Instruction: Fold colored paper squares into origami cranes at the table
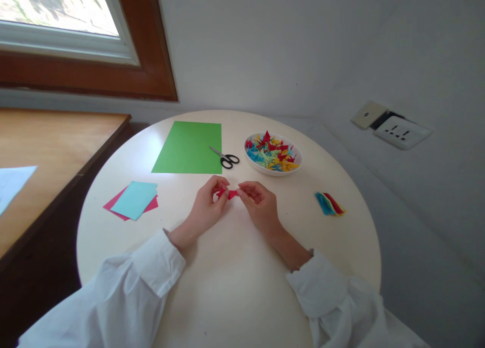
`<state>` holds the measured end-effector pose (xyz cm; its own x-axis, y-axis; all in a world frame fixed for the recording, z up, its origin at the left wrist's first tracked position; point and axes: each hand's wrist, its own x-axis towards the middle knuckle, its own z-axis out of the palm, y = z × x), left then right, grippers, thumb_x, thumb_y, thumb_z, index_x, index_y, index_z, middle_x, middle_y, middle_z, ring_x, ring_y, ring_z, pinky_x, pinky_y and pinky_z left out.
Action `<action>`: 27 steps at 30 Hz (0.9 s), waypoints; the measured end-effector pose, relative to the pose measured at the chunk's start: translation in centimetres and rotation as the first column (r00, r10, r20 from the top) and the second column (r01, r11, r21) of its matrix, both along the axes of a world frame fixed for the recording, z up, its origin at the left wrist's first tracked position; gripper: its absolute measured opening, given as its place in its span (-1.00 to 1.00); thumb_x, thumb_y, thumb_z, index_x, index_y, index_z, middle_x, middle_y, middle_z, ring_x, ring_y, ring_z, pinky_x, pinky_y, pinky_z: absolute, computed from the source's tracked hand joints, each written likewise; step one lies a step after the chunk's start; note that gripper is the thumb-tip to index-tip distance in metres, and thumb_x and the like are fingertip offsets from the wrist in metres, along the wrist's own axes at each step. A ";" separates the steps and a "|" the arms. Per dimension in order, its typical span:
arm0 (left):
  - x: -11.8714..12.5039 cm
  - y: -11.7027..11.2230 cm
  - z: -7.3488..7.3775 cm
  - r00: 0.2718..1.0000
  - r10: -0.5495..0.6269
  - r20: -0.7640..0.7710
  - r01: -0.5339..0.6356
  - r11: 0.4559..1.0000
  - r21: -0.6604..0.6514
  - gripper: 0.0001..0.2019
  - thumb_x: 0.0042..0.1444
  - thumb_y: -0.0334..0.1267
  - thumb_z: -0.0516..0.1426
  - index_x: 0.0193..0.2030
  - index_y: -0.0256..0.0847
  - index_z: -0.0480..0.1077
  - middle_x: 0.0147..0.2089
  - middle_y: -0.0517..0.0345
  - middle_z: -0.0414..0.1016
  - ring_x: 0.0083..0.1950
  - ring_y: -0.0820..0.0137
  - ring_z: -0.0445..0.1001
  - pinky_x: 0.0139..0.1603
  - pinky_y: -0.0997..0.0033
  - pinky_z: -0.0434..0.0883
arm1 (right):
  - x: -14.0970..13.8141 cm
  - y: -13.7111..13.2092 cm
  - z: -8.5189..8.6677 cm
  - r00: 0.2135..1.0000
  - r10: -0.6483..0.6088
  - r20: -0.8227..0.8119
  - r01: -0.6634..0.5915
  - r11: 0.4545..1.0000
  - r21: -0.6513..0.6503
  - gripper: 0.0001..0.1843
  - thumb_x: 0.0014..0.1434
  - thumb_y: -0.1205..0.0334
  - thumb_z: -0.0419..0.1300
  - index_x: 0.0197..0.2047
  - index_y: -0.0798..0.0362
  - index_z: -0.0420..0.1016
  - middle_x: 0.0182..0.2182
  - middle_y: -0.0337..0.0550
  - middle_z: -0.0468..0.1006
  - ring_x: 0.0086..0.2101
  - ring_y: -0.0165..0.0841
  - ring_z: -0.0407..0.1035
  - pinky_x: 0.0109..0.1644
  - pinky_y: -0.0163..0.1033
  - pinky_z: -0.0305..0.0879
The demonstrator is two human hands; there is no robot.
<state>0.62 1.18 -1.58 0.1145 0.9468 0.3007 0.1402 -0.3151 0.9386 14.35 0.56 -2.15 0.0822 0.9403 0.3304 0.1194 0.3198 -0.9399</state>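
Between my two hands is a small folded piece of red paper point(232, 194), partly hidden by the fingers. My left hand point(210, 202) pinches its left part between thumb and fingers. At its right end, the thumb and forefinger of my right hand point(260, 202) are closed on it. Beyond the hands lies a pair of scissors point(228, 161) with black handles, blades resting on a green sheet of paper point(189, 148). A white bowl point(271, 172) holding many small folded paper cranes point(272, 153) in red, yellow, blue and green stands behind my right hand.
Light blue paper squares point(134, 200) overlap red ones point(151, 204) at the left of the round white table point(227, 287). Several narrow folded papers point(329, 204) lie at the right. A wooden desk point(56, 141) stands at the left, and a wall socket point(402, 132) is at the right.
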 end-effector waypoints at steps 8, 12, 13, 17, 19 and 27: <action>0.1 0.0 0.0 1.000 -0.009 0.021 0.010 1.000 -0.026 -0.90 -0.02 -0.43 0.05 -0.32 -0.22 0.26 -0.36 0.20 0.33 -0.35 0.49 0.35 -0.31 0.48 0.34 | 0.1 0.0 0.1 1.000 -0.007 0.020 0.006 0.999 0.036 -0.94 -0.01 0.29 0.17 -0.40 0.06 0.43 -0.45 -0.19 0.50 -0.41 -0.40 0.41 -0.30 -0.29 0.38; 0.0 0.0 0.1 1.000 0.012 0.007 -0.012 1.000 -0.010 -0.93 -0.01 -0.44 0.03 -0.35 -0.22 0.25 -0.36 0.20 0.32 -0.36 0.49 0.34 -0.31 0.48 0.34 | 0.2 0.1 -0.1 1.000 0.003 -0.030 -0.002 1.000 0.020 -0.90 0.04 0.26 0.13 -0.33 0.06 0.42 -0.46 -0.20 0.51 -0.42 -0.40 0.42 -0.30 -0.27 0.38; 0.0 0.0 0.1 1.000 0.018 0.001 -0.018 1.000 -0.010 -0.93 -0.01 -0.44 0.03 -0.36 -0.22 0.25 -0.37 0.20 0.32 -0.36 0.49 0.34 -0.32 0.48 0.34 | 0.2 0.1 -0.1 0.999 0.002 -0.041 -0.001 1.000 0.014 -0.89 0.04 0.25 0.14 -0.31 0.05 0.41 -0.45 -0.20 0.51 -0.41 -0.40 0.42 -0.29 -0.27 0.39; 0.0 0.0 0.0 1.000 0.002 0.028 -0.001 1.000 -0.028 -0.91 -0.03 -0.42 0.06 -0.35 -0.21 0.26 -0.39 0.21 0.33 -0.36 0.47 0.35 -0.31 0.45 0.35 | 0.1 0.2 -0.2 0.999 0.020 -0.037 -0.020 1.000 -0.001 -0.78 -0.05 0.24 0.23 -0.26 0.04 0.41 -0.40 -0.20 0.50 -0.38 -0.39 0.43 -0.27 -0.27 0.40; 0.1 0.1 -0.1 0.999 -0.013 0.045 0.014 0.999 -0.033 -0.91 -0.04 -0.41 0.07 -0.34 -0.21 0.25 -0.41 0.22 0.32 -0.37 0.47 0.36 -0.31 0.44 0.36 | 0.0 0.1 -0.2 1.000 0.025 -0.016 -0.025 1.000 -0.001 -0.78 -0.07 0.26 0.24 -0.27 0.04 0.42 -0.42 -0.21 0.50 -0.40 -0.40 0.42 -0.28 -0.28 0.40; 0.1 -0.1 0.1 0.999 -0.024 0.029 0.025 0.999 -0.038 -0.91 -0.04 -0.39 0.07 -0.34 -0.21 0.25 -0.41 0.22 0.32 -0.36 0.46 0.37 -0.30 0.42 0.36 | 0.1 0.0 0.0 0.998 0.031 0.049 -0.031 0.999 0.012 -0.86 -0.04 0.26 0.20 -0.33 0.06 0.43 -0.44 -0.20 0.50 -0.42 -0.41 0.41 -0.30 -0.28 0.40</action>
<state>0.73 1.08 -1.45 0.1300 0.9547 0.2678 0.1057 -0.2819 0.9536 14.41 0.58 -2.17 0.0367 0.9378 0.3451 0.1549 0.3358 -0.9291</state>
